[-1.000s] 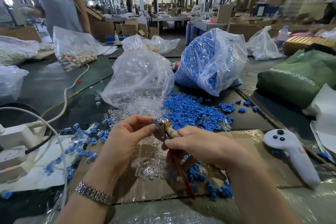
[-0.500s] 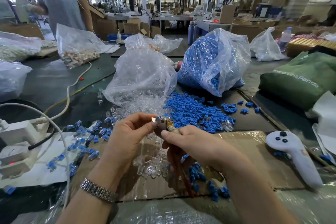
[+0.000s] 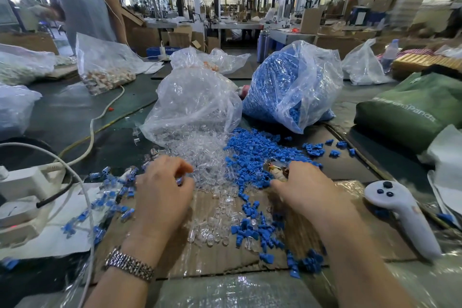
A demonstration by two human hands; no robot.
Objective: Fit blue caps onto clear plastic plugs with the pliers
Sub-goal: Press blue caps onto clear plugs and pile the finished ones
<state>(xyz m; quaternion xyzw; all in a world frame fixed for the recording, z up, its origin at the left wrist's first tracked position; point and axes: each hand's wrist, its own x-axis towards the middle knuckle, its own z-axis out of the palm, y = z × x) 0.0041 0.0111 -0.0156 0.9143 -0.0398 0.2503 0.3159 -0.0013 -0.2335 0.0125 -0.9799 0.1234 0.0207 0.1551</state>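
Plug pile (image 3: 200,155) lies left of cap pile (image 3: 252,155); pliers (image 3: 276,170) seemingly at the caps' near-right edge.

Pliers (image 3: 276,170) mostly hidden under the right hand (image 3: 308,192); left hand (image 3: 162,197) fingertips curled from view.

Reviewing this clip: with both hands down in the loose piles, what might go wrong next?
1. The left hand reaches into the clear plugs, which blend together, so it may pick up several or fumble one.
2. The right hand grips the pliers while reaching among the blue caps; the tool could sweep caps off the cardboard.
3. Caps and plugs are already mixed near the front, slowing sorting.
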